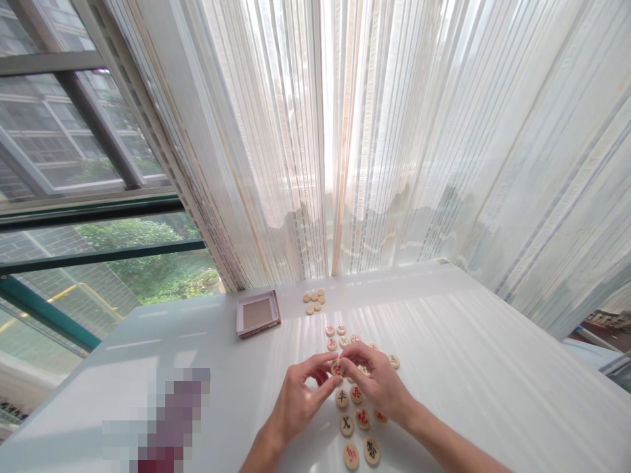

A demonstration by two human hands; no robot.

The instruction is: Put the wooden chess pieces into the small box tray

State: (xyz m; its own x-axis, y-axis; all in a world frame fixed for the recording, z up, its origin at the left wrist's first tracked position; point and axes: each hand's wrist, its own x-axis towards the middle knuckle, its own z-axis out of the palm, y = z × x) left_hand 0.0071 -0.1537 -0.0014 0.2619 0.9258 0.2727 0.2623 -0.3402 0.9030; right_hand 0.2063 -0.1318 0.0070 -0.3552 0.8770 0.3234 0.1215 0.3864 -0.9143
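A round wooden Chinese chess piece (337,368) with a red character is held between both hands in the middle of the table. My left hand (306,391) pinches its left side between thumb and fingers. At its right edge, the thumb and fingertips of my right hand (374,378) close on the same piece. Beneath and around the hands lie more pieces in loose rows, some marked red, like the red-marked piece (351,456), others black, like the black-marked piece (372,451). My right hand partly covers several of them.
Several face-down pieces (314,299) lie near the table's far edge. Left of them stands a shallow open box (257,314). A pixelated purple and red shape (172,420) is on the left of the white table (473,368). Behind hangs a sheer striped curtain (315,144), beside a window.
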